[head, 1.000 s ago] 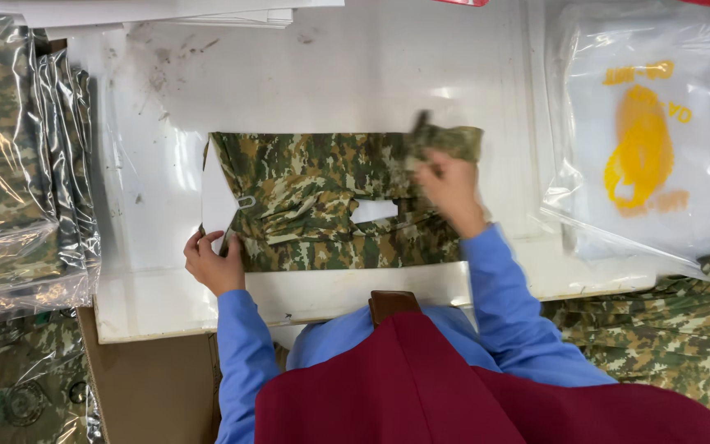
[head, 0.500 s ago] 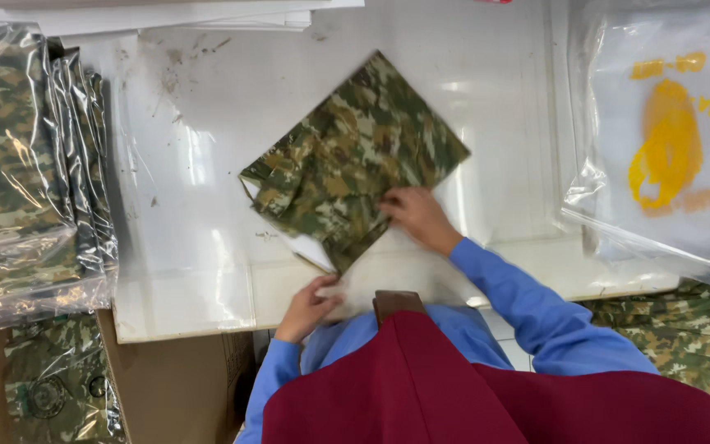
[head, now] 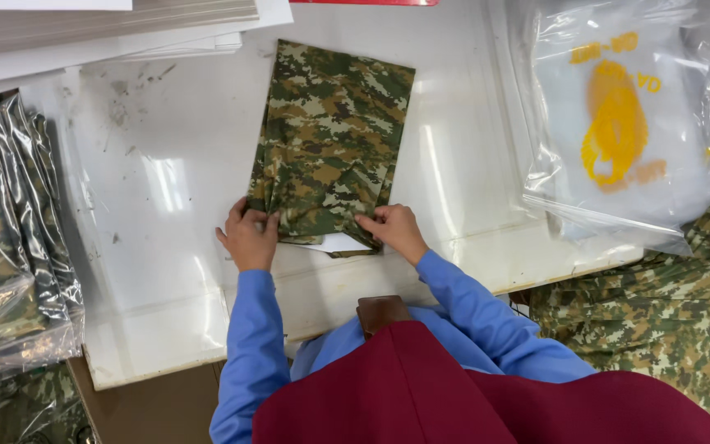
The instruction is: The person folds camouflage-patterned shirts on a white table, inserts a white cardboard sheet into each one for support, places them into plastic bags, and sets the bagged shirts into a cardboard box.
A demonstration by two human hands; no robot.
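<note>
Lying at far left, bagged camouflage garments (head: 6, 263) are stacked. Left hand (head: 248, 238) and right hand (head: 396, 232) each pinch the near edge of the folded camouflage garment (head: 330, 140), now squared lengthwise on the white table (head: 149, 164) after lying diagonal. Printed plastic bags (head: 618, 123) sit right.

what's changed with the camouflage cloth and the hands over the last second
The folded camouflage cloth turned from lying crosswise to pointing lengthwise away. The left hand and right hand now both grip its near edge. The bagged stack and printed bags stayed put.
</note>
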